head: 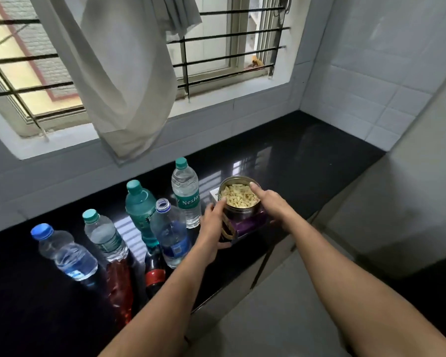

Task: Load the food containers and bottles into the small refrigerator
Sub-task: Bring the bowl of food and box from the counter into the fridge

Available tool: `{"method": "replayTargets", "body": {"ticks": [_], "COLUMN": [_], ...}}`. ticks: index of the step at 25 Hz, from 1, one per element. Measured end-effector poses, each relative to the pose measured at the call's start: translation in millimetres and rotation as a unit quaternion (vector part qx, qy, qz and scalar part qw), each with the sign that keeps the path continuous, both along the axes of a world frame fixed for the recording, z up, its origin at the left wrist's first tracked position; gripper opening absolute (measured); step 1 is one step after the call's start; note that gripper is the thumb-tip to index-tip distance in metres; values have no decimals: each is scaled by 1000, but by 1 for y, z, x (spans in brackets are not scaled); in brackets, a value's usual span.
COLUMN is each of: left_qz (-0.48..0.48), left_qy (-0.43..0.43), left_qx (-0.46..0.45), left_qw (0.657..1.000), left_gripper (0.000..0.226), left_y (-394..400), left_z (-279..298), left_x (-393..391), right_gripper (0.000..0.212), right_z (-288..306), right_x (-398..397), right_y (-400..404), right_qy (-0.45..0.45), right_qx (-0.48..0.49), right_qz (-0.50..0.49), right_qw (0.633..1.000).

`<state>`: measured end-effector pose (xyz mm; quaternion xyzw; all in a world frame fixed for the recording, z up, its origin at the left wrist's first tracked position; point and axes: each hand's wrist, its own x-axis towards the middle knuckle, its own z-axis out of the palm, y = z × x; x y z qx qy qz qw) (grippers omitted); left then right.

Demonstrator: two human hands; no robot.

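A round steel container (242,212) full of pale yellow snack pieces sits on a purple box (247,225) near the front edge of the black counter (307,161). My left hand (213,228) grips the box's left corner, its index finger up against the container's rim. From the right, my right hand (271,203) holds the box, with its index finger laid on the rim's far side. Left of them stand several bottles: a Nestle water bottle (187,194), a green bottle (139,210), an uncapped clear bottle (171,233), a teal-capped bottle (104,237) and a blue-capped bottle (65,253).
A red drink bottle (119,287) and a dark cola bottle (153,271) stand at the counter's front. A white cloth (129,86) hangs from the barred window (229,47) above the bottles. Tiled wall closes the right corner; a grey flat surface (410,202) stands at right.
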<state>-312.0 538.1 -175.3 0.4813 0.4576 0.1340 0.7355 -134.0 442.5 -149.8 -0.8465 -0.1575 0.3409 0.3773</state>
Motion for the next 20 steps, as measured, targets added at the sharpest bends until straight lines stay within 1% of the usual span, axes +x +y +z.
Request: {"method": "replayTargets", "body": {"ticks": [1,2,4,5,6,7,9,10,12,13,14,16,17,19,20], "left_qz": [10,13,17,10,-1,-13,-25,-20,-14,-13,-11,-6,2,15,15], "left_qy": [-2,-1,-7,-17,-22,-22,-35,-57,-101,-111,-118,-124,-126,-131,-134], "left_qx": [-19,-31,-31,-27,-18,-6,3,-4,-25,-34,-41,-51,-47,-34,-26], "left_qw": [1000,999,999,999,1000,1000,999,998,995,993,992,991,991,991,991], "left_gripper": [97,95,75,69,69,74,83,79,72,72,73,78,81,82,83], "left_y": [2,1,-4,-6,-8,-10,-13,-15,-20,-22,-23,-27,-29,-32,-32], "left_z": [-7,-9,-10,-11,-10,-8,-4,-2,2,4,5,5,5,4,3], "left_x": [5,8,9,9,7,4,-3,-8,-18,-24,-29,-38,-42,-50,-52], "right_gripper": [113,104,76,66,60,56,53,55,67,74,76,62,53,41,36], "right_z": [-7,-11,-7,-4,-2,-1,4,9,21,25,25,4,-10,-42,-56], "right_x": [1,-1,-12,-18,-26,-33,-46,-51,-56,-55,-50,-35,-31,-27,-26], "right_y": [6,8,6,2,-3,-9,-20,-26,-36,-38,-36,-29,-24,-13,-8], "right_qy": [12,16,-9,-22,-30,-38,-47,-43,-26,-9,8,-8,-26,-22,-17], "right_qx": [-2,1,14,16,18,22,40,46,52,62,75,68,42,-11,-23], "right_qz": [2,-1,-7,-14,-21,-30,-38,-34,-19,-29,-60,-143,-159,-130,-116], "right_qw": [1000,1000,1000,1000,999,999,997,997,998,998,995,987,986,991,993]}}
